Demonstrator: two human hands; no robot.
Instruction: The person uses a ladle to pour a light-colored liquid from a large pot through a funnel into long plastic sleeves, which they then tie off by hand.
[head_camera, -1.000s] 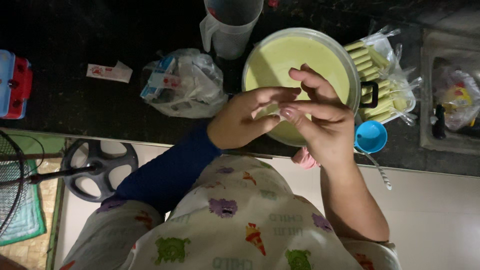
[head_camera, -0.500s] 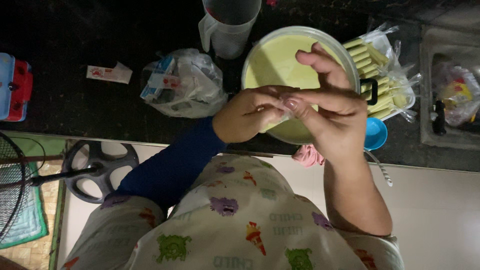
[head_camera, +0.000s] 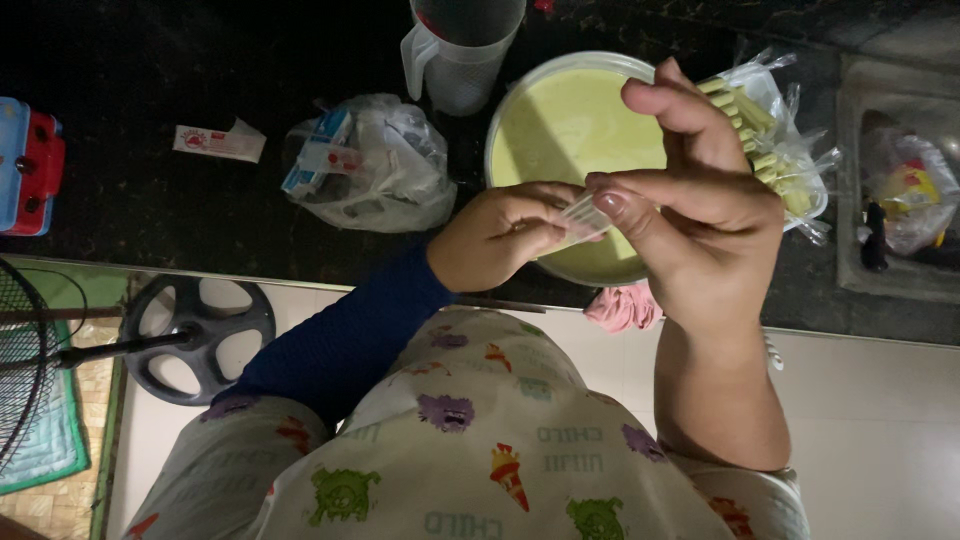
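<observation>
Head view, looking down at a dark table. Both hands meet above a round bowl (head_camera: 560, 130) of smooth, pale green liquid. The left hand (head_camera: 505, 235), in a blue sleeve, pinches one end of a thin, clear plastic sleeve (head_camera: 580, 218); the right hand (head_camera: 690, 215) pinches the other end between thumb and fingertips. Each grip is closed on the sleeve, which hangs just over the bowl's near rim. The step in hand looks like opening or separating the thin plastic; the next move likely needs a fine rub of the fingertips to part its slick layers.

Behind the right hand lies a crinkled clear bag of pale sticks (head_camera: 770, 140). A translucent jug (head_camera: 460, 50) stands beyond the bowl. A crumpled plastic bag (head_camera: 365, 165) lies left, and a pink cloth (head_camera: 622, 305) at the table's edge.
</observation>
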